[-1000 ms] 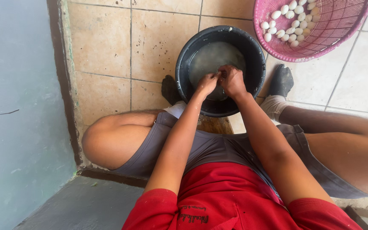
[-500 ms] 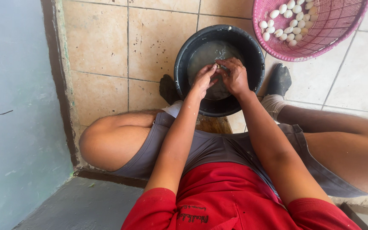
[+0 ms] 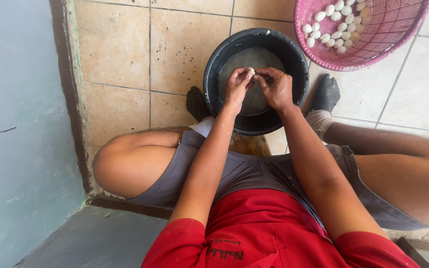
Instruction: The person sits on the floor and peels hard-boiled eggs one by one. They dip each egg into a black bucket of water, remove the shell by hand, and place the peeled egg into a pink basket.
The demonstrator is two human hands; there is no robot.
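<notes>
Head view, looking straight down at a seated person in a red shirt and grey shorts, knees spread to either side of a black basin (image 3: 214, 94) that stands on the tiled floor (image 3: 120, 54). The basin holds cloudy water, and both hands meet above its middle. The left hand (image 3: 236, 87) and the right hand (image 3: 275, 88) are curled inward with fingertips pressed together, pinching one small pale egg (image 3: 250, 71) between them; only a sliver of it shows past the fingers, so its surface cannot be made out clearly. The egg sits just above the water, roughly over the centre of the basin. Both forearms run down from the basin toward the camera, crossing over the shorts. Up and to the right of the basin, just beside its rim, a pink plastic mesh basket (image 3: 393, 34) rests on the floor, with a heap of small white eggs (image 3: 336, 25) gathered on its left side. Dark socked feet flank the basin on either side. A painted blue-grey wall runs down the left edge of the view.
</notes>
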